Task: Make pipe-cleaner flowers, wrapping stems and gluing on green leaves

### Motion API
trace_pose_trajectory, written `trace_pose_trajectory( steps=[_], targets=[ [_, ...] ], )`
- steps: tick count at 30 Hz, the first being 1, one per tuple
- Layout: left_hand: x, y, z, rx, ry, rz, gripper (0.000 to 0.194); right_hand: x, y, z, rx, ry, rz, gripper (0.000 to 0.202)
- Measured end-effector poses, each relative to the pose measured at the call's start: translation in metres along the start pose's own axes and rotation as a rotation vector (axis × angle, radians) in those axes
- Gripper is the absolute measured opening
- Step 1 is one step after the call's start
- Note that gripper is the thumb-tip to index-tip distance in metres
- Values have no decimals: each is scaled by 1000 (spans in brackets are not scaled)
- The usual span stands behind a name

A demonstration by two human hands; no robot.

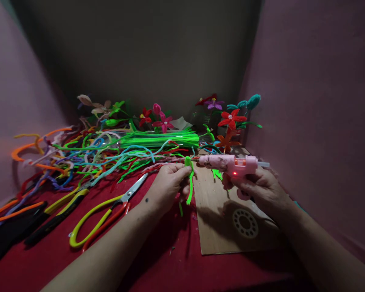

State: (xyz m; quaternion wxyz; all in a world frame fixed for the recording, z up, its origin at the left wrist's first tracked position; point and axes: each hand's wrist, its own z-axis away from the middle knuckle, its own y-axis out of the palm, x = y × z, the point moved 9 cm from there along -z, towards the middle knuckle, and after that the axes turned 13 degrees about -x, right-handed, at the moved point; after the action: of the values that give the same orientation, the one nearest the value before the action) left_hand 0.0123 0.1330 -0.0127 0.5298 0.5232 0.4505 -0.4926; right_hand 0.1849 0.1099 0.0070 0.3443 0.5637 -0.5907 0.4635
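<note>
My left hand point(172, 180) pinches a bright green pipe cleaner point(190, 190), folded into a small loop at its top with a tail hanging down. My right hand point(261, 188) is wrapped round the grip of a pink hot glue gun point(222, 163). A red light glows on the gun's side, and a glue stick pokes out of its back end. The gun's nozzle points left, at or very close to the green loop; whether they touch I cannot tell. Below the gun, more green pipe cleaner point(217, 174) lies on a cardboard sheet point(213, 231).
Yellow-and-red-handled scissors point(109, 215) and yellow-and-black pliers point(61, 211) lie left on the red cloth point(158, 259). Behind are tangled pipe cleaners point(63, 162), a green bundle point(161, 139) and several fuzzy flowers point(163, 121). A white holed ring point(245, 223) rests on the cardboard. Walls stand on both sides.
</note>
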Motion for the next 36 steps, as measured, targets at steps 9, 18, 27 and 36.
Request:
trace_pose_trajectory(
  steps=[9,18,27,36],
  targets=[
    [4,2,2,21,-34,-28,20,0,-1,0,-9,-7,-6,20],
    [1,-1,-1,6,-9,44,22,-2,-3,-1,-21,-5,29,23],
    [0,1,1,4,-16,6,20,2,-2,0,-31,-13,13,21],
    [6,2,1,26,-43,-4,20,-4,-6,-1,-68,-19,29,22]
  ],
)
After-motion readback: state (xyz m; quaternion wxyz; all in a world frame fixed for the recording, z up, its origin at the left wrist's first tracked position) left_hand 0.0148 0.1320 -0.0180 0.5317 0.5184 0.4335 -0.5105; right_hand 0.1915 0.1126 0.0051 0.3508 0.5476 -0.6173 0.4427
